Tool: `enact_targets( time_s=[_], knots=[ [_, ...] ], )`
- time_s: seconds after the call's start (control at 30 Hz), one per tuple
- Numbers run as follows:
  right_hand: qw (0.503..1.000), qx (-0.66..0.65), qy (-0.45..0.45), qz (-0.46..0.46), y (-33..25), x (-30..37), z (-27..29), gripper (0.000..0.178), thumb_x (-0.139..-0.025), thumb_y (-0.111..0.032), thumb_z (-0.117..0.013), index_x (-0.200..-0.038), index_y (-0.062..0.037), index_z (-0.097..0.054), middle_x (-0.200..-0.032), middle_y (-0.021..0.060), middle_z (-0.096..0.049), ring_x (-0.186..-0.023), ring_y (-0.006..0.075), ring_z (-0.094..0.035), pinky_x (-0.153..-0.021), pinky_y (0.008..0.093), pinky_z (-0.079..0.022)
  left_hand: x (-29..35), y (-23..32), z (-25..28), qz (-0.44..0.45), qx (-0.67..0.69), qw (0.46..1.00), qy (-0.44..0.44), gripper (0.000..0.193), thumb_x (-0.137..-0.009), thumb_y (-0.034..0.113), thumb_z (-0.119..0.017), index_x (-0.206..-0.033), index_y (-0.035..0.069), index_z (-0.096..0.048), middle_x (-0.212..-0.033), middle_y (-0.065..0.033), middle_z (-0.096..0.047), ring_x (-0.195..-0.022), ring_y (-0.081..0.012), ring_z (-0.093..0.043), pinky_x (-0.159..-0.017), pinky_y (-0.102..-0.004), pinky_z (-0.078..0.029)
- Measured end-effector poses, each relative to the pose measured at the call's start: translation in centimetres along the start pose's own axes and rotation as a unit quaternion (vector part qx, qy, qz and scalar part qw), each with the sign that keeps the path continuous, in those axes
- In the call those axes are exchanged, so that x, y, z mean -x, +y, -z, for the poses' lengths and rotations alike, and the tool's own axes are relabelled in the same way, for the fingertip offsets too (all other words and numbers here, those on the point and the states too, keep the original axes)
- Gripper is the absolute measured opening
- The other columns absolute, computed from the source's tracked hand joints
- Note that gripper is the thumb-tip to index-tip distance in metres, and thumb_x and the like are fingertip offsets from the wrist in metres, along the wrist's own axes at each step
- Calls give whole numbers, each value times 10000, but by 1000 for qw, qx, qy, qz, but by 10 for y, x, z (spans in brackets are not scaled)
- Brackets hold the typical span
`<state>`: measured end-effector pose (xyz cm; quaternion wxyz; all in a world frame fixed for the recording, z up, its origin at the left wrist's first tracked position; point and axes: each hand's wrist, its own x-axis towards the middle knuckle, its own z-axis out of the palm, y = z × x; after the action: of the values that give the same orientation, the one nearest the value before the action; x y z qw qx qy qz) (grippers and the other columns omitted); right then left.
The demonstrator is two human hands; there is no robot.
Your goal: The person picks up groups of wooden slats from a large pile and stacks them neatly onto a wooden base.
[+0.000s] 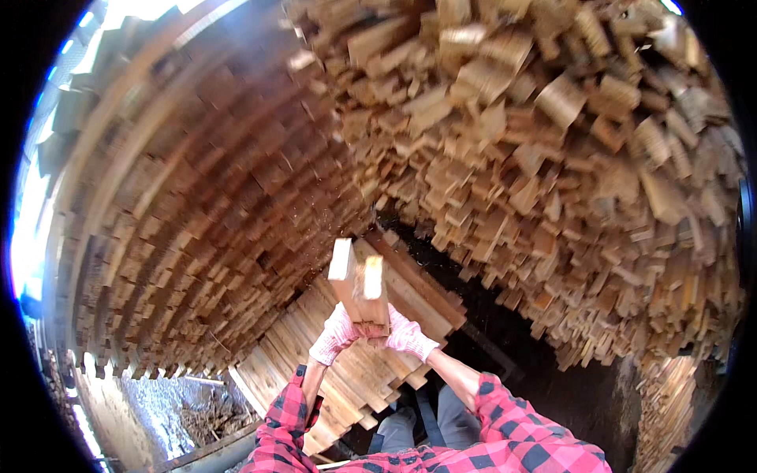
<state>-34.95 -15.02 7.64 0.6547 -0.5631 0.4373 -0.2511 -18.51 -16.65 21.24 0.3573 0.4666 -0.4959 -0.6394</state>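
Both my hands wear pale pink knitted gloves and grip a small bundle of wooden boards (356,303) in front of me. My left hand (334,337) closes around the bundle's left side, and my right hand (408,336) around its right side. The boards point away from me, their pale cut ends raised at the far end. Under them lies a layer of boards (307,323) set side by side, partly hidden by my hands and forearms. Whether the held boards touch this layer, I cannot tell.
A tall, neat stack of boards (213,236) rises on the left like a wall. On the right, a high, uneven pile of wood pieces (536,181) leans around a dark floor (568,402). A metal rail (201,449) runs at the lower left.
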Motion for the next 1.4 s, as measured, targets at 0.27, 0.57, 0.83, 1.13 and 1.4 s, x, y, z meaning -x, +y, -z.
enact_targets(
  time_s=[0.27,0.57,0.83,1.13,1.4],
  knots=[
    [980,174,-71,-68,26,-9,-16,1262,-672,-625,-842,-1594,-79,-175,-1479,273,-490,-1357,394,-505,-1116,428,-426,35,-243,88,58,43,982,175,484,-914,297,-748,-1307,46,-618,-1226,-87,-690,-1106,-210,-656,-991,-388,-531],
    [969,207,107,-87,87,-11,62,915,-856,-605,-694,-1593,-208,-324,-1534,185,-466,-1377,354,-487,-1146,411,-400,-41,-299,10,191,457,830,256,832,-871,584,-729,-1501,111,-459,-1370,-112,-594,-1246,-273,-573,-1064,-461,-474],
    [909,398,123,-13,190,-116,131,713,-912,-441,-676,-1535,-200,-429,-1536,242,-406,-1398,408,-435,-1143,425,-393,-61,-309,-5,202,446,842,224,977,-794,758,-688,-1516,153,-428,-1425,-92,-544,-1288,-305,-529,-1059,-513,-476],
    [973,161,-66,-151,103,-26,66,876,-861,-527,-727,-1552,-107,-390,-1519,266,-437,-1389,416,-461,-1134,437,-398,-106,-290,-27,170,418,827,337,1020,-784,894,-518,-1468,141,-461,-1283,-114,-631,-1130,-313,-607,-965,-472,-520],
    [961,233,126,-80,162,-52,135,886,-849,-485,-757,-1554,-103,-381,-1457,222,-534,-1358,350,-517,-1094,388,-443,-94,-351,-11,294,-363,868,170,1297,-730,722,-753,-1615,63,-71,-1644,-259,-153,-1514,-447,-151,-1222,-541,-190]
  ],
)
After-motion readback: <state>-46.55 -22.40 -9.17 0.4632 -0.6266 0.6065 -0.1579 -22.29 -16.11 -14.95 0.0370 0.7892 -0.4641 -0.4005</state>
